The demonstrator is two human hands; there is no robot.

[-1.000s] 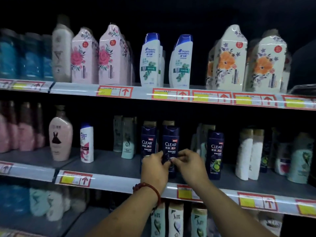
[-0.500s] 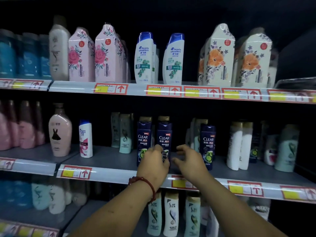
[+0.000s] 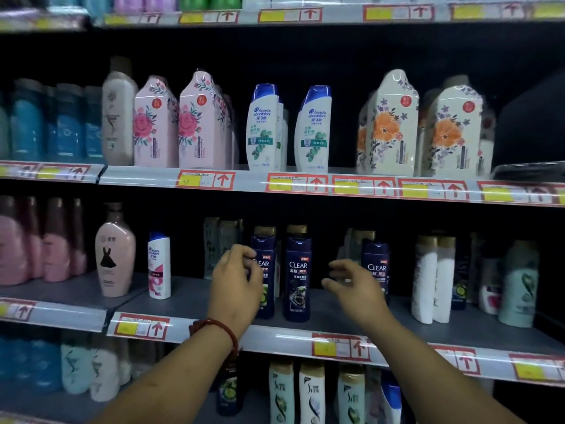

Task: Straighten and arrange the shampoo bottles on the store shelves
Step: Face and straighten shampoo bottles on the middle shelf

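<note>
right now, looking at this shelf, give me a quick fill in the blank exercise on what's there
1. The red bracelet is on the person's ___ wrist.
2. The dark blue bottle between the left hand and the right hand reads ___.
3. The head & shoulders bottles on the shelf above have ___ caps.
4. The pink bottle bears a black ___ picture.

Missing words: left; CLEAR; blue; dress.

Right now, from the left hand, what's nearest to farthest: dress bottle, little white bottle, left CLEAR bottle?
1. left CLEAR bottle, just behind the left hand.
2. little white bottle, to its left.
3. dress bottle, farther left.
</note>
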